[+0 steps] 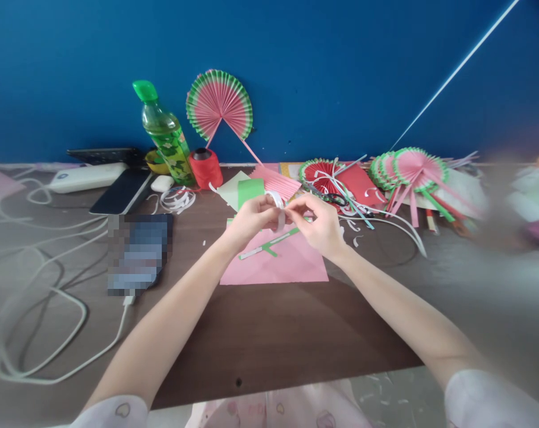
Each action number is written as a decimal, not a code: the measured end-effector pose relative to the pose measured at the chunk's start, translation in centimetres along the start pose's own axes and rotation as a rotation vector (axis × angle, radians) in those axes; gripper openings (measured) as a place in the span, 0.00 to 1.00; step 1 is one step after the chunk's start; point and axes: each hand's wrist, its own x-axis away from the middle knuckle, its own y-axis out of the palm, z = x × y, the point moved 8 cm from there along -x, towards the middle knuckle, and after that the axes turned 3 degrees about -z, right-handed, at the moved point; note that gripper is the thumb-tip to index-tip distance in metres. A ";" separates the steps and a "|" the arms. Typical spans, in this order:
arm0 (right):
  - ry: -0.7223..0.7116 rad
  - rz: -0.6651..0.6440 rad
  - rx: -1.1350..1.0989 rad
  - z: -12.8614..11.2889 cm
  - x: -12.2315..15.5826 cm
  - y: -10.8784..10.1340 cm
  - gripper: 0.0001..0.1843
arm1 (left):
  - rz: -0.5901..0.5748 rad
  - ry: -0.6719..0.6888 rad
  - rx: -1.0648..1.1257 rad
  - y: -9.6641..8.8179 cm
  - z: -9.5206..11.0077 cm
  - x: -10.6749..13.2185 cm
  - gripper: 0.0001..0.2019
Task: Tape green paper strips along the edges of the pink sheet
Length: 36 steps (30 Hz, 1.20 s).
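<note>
My left hand [257, 215] is closed around a roll of white tape [277, 205], held up over the desk. Close beside it, the thumb and fingertips of my right hand [317, 224] pinch together at the tape's edge; the tape's loose end seems to be between them, though it is small. Under both hands lies a pink paper sheet [278, 270]. On that sheet rest green paper strips [271, 245] with whitish tape-like pieces along them. Just behind my left hand is a bright green paper piece [250, 189], and a pleated pink paper [280, 183] sits behind the roll.
A pink-and-green paper fan [219, 104] leans on the blue wall. A green bottle [166, 139], a red thread spool [205, 168] and a phone [142, 252] with its cable stand left. More folded fans [414, 172], scissors [336, 199] and paper scraps lie right.
</note>
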 end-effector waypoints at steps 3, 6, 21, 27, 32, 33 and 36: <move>-0.005 -0.011 -0.011 0.1 0.0 0.1 0.03 | 0.010 0.010 -0.022 0.0 0.2 0.1 0.03; -0.048 -0.027 -0.007 -0.1 0.1 0.2 0.04 | 0.020 0.010 -0.017 0.0 0.2 0.1 0.03; -0.172 -0.078 -0.049 -1.5 0.0 0.3 0.06 | 0.028 0.028 0.103 -1.3 -0.2 -0.4 0.04; -0.033 -0.043 -0.135 -0.3 -0.3 0.1 0.02 | -0.080 0.041 0.084 -0.7 -0.3 -0.6 0.08; 0.096 -0.051 -0.168 0.7 -0.3 0.2 0.03 | -0.099 0.047 -0.070 -0.3 0.0 -0.3 0.09; 0.127 -0.056 -0.176 0.9 -0.3 0.3 0.03 | -0.108 0.054 -0.100 -0.2 0.1 -0.2 0.08; 0.163 -0.053 -0.176 1.1 -0.2 0.3 0.02 | -0.147 0.104 -0.165 0.3 0.7 0.0 0.04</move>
